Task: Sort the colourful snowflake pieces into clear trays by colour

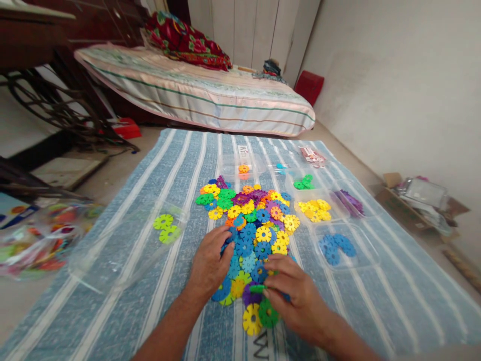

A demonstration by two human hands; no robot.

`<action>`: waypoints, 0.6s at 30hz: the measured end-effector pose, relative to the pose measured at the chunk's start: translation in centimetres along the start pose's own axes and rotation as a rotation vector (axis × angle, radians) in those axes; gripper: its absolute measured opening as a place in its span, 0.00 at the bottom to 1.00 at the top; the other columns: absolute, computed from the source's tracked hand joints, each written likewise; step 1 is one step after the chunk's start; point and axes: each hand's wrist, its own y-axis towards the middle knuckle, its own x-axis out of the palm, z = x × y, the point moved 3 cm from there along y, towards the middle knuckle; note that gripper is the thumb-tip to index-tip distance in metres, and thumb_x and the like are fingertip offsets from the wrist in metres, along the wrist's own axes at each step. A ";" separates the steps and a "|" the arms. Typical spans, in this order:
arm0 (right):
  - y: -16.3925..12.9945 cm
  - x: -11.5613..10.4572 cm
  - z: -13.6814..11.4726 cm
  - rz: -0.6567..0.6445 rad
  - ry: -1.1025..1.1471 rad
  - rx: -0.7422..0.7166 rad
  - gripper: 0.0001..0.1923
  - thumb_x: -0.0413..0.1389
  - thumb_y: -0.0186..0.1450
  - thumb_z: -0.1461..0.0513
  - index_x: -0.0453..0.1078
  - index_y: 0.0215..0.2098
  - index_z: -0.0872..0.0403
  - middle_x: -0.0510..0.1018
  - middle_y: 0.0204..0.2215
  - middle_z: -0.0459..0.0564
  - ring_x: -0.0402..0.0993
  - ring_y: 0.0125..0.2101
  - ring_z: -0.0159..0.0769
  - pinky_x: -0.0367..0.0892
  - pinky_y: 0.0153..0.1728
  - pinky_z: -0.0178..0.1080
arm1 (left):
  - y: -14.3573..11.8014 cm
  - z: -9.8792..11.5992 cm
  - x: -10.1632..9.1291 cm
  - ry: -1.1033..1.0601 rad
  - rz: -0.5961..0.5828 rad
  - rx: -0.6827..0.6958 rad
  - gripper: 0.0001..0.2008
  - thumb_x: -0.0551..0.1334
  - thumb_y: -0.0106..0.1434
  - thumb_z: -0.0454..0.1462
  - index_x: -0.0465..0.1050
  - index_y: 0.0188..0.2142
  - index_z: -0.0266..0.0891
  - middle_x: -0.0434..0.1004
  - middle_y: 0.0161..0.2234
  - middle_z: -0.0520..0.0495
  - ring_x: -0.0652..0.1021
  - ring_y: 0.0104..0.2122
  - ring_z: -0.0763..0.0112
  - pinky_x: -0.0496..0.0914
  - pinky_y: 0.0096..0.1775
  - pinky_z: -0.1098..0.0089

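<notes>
A heap of flat plastic snowflake discs (pixel 250 220) in blue, yellow, green, purple and orange lies on a blue striped cloth (pixel 180 170). My left hand (pixel 209 263) rests palm down on the heap's near left edge, fingers spread over blue discs. My right hand (pixel 295 293) is at the near right edge, its fingertips pinching a green disc (pixel 257 289) held on edge. A yellow disc (pixel 251 319) and a green disc (pixel 268 314) lie just below my right hand.
Clear tubs to the right hold sorted discs: blue (pixel 334 246), yellow (pixel 314 209), green (pixel 303 183), purple (pixel 351 202). A clear tub with two lime discs (pixel 166 228) sits left. A bag of discs (pixel 35 240) lies far left, a mattress (pixel 195 90) behind, a cardboard box (pixel 417 203) right.
</notes>
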 end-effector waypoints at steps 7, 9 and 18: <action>7.6 -6.3 7.8 0.253 -0.218 0.190 0.09 0.54 0.60 0.59 0.73 0.26 0.50 0.78 0.30 0.48 0.74 0.36 0.38 0.69 0.42 0.42 | -0.1 -0.1 0.0 0.026 0.002 0.015 0.11 0.55 0.63 0.38 0.71 0.41 0.36 0.76 0.46 0.39 0.75 0.47 0.60 0.71 0.50 0.58; 9.9 -8.8 10.2 0.329 -0.346 0.307 0.11 0.53 0.59 0.56 0.74 0.27 0.51 0.79 0.30 0.50 0.75 0.34 0.40 0.68 0.41 0.44 | -0.1 -0.2 0.0 0.026 0.003 0.015 0.11 0.55 0.63 0.37 0.71 0.41 0.36 0.76 0.46 0.39 0.75 0.47 0.60 0.71 0.50 0.58; 6.9 -8.1 9.1 0.309 -0.448 0.342 0.14 0.52 0.61 0.55 0.75 0.33 0.55 0.80 0.33 0.55 0.76 0.35 0.44 0.69 0.40 0.46 | -0.1 0.2 -0.1 0.015 -0.020 -0.008 0.11 0.55 0.63 0.37 0.71 0.42 0.37 0.76 0.46 0.40 0.75 0.48 0.61 0.71 0.50 0.58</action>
